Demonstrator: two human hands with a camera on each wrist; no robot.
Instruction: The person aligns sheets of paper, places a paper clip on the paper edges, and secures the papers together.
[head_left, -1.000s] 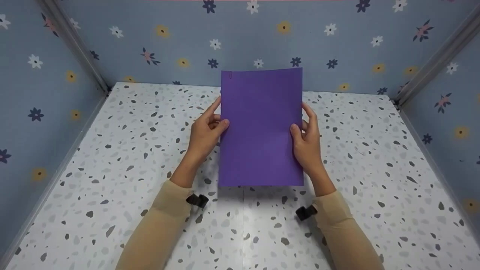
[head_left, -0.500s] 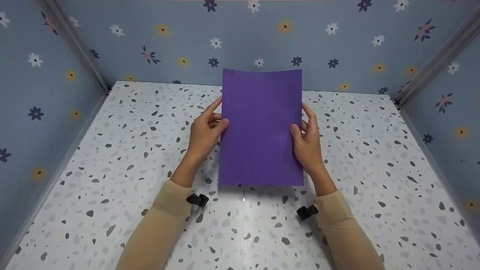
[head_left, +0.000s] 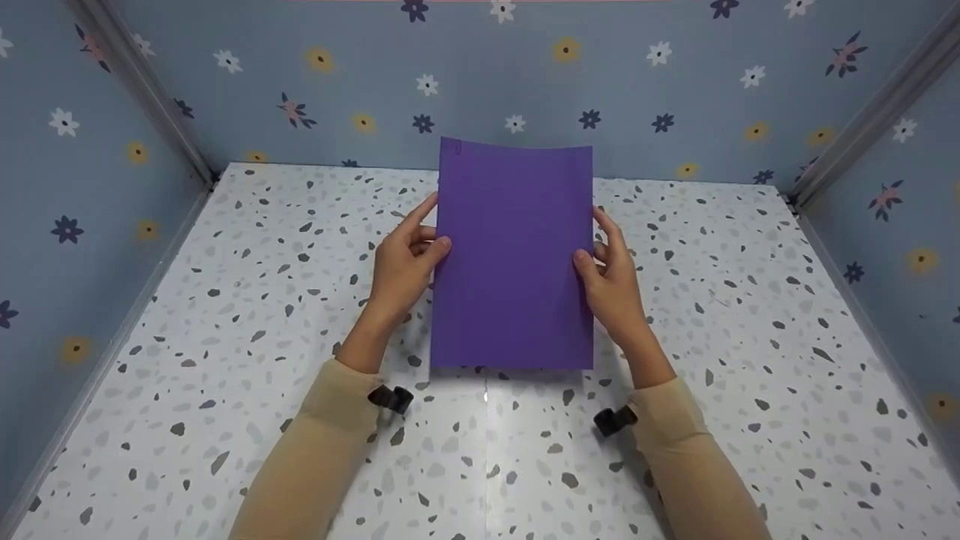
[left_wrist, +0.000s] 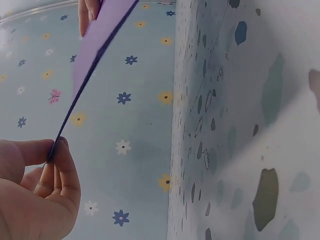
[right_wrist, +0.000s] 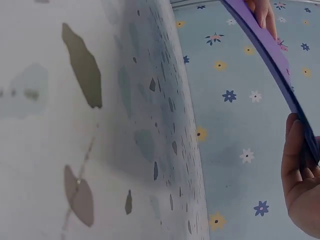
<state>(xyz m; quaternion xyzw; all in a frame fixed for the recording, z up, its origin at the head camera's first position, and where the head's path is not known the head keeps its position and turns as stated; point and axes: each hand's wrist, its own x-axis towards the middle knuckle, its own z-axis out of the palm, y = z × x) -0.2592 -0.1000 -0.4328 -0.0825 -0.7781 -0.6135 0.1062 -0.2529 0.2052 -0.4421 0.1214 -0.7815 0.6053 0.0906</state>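
Observation:
A purple sheet of paper (head_left: 514, 262) is held up above the table, its top edge bowing slightly. A small paper clip (head_left: 458, 147) sits at its top left corner. My left hand (head_left: 405, 266) pinches the left edge, thumb on the near face and fingers behind. On the opposite edge, my right hand (head_left: 611, 285) grips the paper the same way. Seen edge-on in the left wrist view, the paper (left_wrist: 92, 62) slants up from the left hand (left_wrist: 42, 187). The right wrist view shows the right hand (right_wrist: 302, 175) gripping the paper (right_wrist: 265, 47), with fingers of the other hand beyond.
Beneath the paper lies a white speckled tabletop (head_left: 300, 300), with a seam running down its middle. Blue flowered walls (head_left: 480, 75) enclose it at the back and both sides, with metal posts (head_left: 146, 90) at the corners. Small black devices (head_left: 391, 399) sit at both wrists.
Both hands have shifted slightly left with the purple paper. Its top right corner has dropped a little, and the top edge now bows more. The grips stay the same.

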